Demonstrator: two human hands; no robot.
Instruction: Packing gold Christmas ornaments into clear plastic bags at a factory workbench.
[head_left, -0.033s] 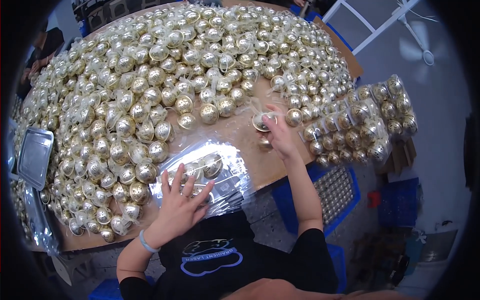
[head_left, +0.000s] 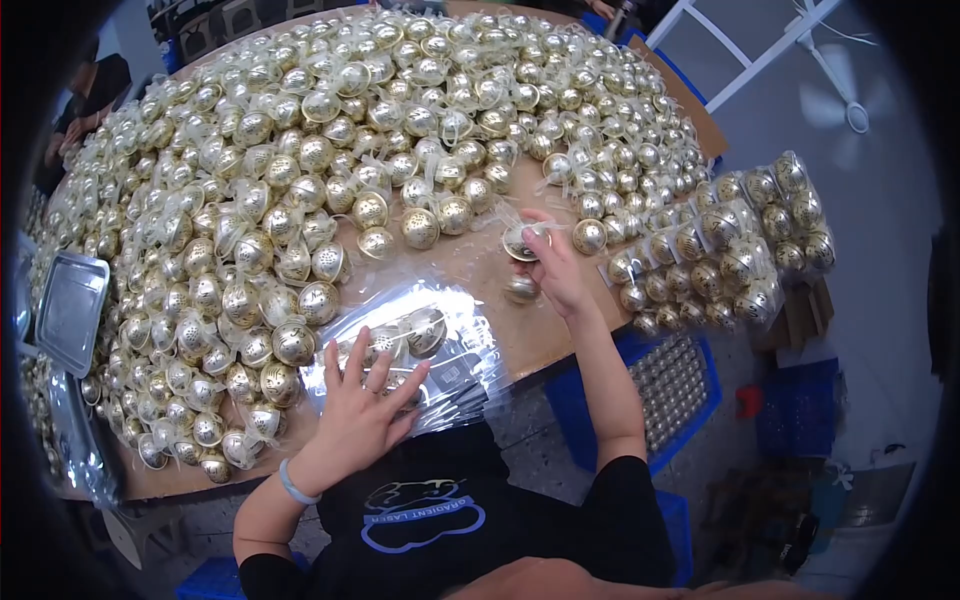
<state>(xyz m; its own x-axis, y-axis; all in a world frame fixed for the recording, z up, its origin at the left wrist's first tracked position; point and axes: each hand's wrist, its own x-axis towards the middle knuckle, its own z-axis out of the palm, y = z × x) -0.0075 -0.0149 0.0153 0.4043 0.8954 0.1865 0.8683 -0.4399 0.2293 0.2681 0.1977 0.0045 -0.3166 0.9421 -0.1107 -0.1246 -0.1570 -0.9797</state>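
My left hand lies with spread fingers on a stack of clear plastic bags. Just beyond its fingertips, golden ornament balls show at the bags; whether they are inside or on top I cannot tell. To the right, my right hand pinches a golden ornament ball with a pale sheer ribbon at its top. Directly below that one, another golden ball is partly hidden by my fingers.
A large pile of ribboned golden balls covers most of the table. Packs of balls in clear plastic sit at the right edge. A metal tray is at left. Below the right edge stands a blue crate with small balls.
My right hand and its ball have shifted very slightly left, and the ball below it shows more clearly. The left hand stays in place.
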